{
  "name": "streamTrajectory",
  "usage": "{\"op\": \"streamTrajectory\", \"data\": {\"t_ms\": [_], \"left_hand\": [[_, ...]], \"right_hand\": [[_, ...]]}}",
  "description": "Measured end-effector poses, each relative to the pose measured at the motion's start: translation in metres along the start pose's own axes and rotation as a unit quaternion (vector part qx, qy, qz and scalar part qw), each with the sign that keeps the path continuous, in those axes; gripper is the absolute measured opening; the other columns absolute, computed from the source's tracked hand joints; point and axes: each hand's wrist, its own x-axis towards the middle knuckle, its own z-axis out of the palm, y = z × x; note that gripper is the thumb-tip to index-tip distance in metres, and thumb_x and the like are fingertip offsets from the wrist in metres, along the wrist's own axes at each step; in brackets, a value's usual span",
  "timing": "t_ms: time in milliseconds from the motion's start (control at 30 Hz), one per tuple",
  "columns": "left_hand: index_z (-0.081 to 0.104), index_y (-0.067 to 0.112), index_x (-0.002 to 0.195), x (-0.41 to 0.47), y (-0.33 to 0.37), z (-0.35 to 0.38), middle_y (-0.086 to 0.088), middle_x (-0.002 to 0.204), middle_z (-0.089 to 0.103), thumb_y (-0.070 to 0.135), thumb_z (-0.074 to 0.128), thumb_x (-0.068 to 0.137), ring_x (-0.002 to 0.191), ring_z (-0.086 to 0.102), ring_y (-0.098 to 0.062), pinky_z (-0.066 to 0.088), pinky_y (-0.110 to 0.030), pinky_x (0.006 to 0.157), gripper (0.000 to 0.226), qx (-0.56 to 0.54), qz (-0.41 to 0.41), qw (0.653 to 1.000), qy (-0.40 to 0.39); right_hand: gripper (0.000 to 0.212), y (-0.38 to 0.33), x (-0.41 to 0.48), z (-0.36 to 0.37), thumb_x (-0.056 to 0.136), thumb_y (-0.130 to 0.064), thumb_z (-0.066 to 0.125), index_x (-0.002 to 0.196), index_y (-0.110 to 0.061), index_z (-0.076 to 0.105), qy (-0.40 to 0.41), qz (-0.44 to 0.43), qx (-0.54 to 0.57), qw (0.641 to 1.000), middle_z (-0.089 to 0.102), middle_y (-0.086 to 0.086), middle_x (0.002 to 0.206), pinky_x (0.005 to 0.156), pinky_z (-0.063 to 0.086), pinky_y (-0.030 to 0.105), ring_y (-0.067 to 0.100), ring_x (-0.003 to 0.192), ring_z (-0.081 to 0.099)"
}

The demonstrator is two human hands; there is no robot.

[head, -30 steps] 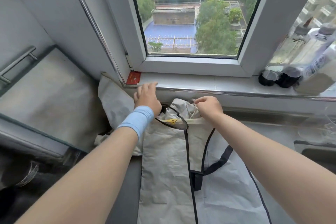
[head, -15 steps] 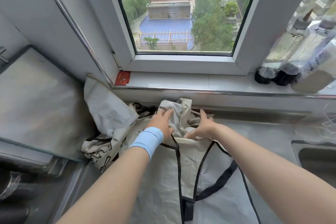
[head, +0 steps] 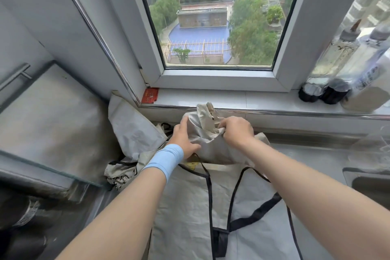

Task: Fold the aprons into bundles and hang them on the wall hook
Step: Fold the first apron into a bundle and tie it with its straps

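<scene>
Far left: glass panel point(head: 52, 124), slanted, with a metal bar handle near its top edge. Just right of it, a crumpled grey apron point(head: 133, 131) leans up against the wall corner. Below that is a scrunched cloth with black print point(head: 121, 175), lying at the tabletop's left edge. A red card point(head: 150, 95) sits on the left end of the windowsill point(head: 242, 99).

Left hand point(head: 183, 139), pale blue wristband point(head: 166, 160) on the wrist, lies against the left side of the bunched apron point(head: 203, 133). Its fingers are fairly straight and run up the cloth, with the thumb stretched across the lower front. It is pressing, not clenched.

The bunched apron is a grey-beige wad held up off the tabletop, right in front of the sill's metal edge, with one tip poking up above both hands. Right hand point(head: 237, 131) is on its right side, knuckles up, fingers curled tight into the fabric, gripping a fold.

Below the hands a flat apron point(head: 185, 213) is spread over the tabletop point(head: 312, 160), running toward the viewer between the two forearms. It has thin black edging, and a wide black strap point(head: 255, 215) loops across it. The wad seems to be this apron's far end, but the join is hidden.

Right side: clear bottles point(head: 341, 53) lean on the window frame, two with dark caps down on the sill. The sink point(head: 371, 183) rim is at far right.
</scene>
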Motion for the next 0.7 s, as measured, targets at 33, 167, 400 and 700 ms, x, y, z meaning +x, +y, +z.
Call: {"op": "streamTrajectory", "data": {"t_ms": [33, 167, 400, 700], "left_hand": [[-0.002, 0.042, 0.151, -0.002, 0.004, -0.006, 0.0, 0.153, 0.017, 0.024, 0.078, 0.073, 0.133, 0.039, -0.024, 0.037, -0.037, 0.107, 0.113, -0.021, 0.016, 0.999, 0.022], [-0.003, 0.055, 0.143, -0.014, 0.023, -0.043, 0.013, 0.155, -0.008, 0.037, 0.085, 0.06, 0.146, 0.017, -0.021, 0.033, -0.039, 0.112, 0.123, -0.051, 0.106, 0.978, 0.17], [0.026, 0.04, 0.138, -0.035, -0.005, -0.127, -0.007, 0.15, 0.023, 0.031, 0.074, 0.063, 0.134, 0.033, -0.032, 0.039, -0.048, 0.107, 0.089, 0.08, 0.174, 0.904, 0.383], [0.008, 0.028, 0.154, -0.051, -0.123, -0.164, -0.005, 0.161, 0.003, 0.065, 0.052, 0.08, 0.146, 0.004, -0.032, 0.019, -0.048, 0.117, 0.093, 0.402, 0.03, 0.915, 0.033]], "right_hand": [[0.032, -0.004, 0.001, -0.014, 0.086, -0.015, 0.058, 0.106, -0.034, 0.075, 0.037, -0.007, 0.033, 0.999, 0.071, -0.001, 0.116, 0.088, 0.05, 0.032, 0.027, 0.109, 0.063], [0.029, -0.031, 0.002, -0.055, 0.081, -0.01, 0.062, 0.099, -0.027, 0.078, 0.116, -0.053, 0.183, 0.975, 0.075, -0.004, 0.107, 0.084, 0.05, 0.026, 0.02, 0.103, 0.067], [0.024, -0.138, -0.009, -0.058, 0.082, -0.007, 0.059, 0.093, -0.024, 0.072, 0.091, -0.113, 0.306, 0.941, 0.074, -0.004, 0.096, 0.071, 0.041, 0.021, 0.015, 0.091, 0.065], [0.094, -0.238, -0.029, 0.053, 0.089, -0.046, 0.059, 0.157, -0.024, -0.001, -0.115, -0.034, -0.004, 0.993, 0.0, 0.014, 0.163, 0.112, 0.03, 0.054, 0.037, 0.143, 0.023]]}}
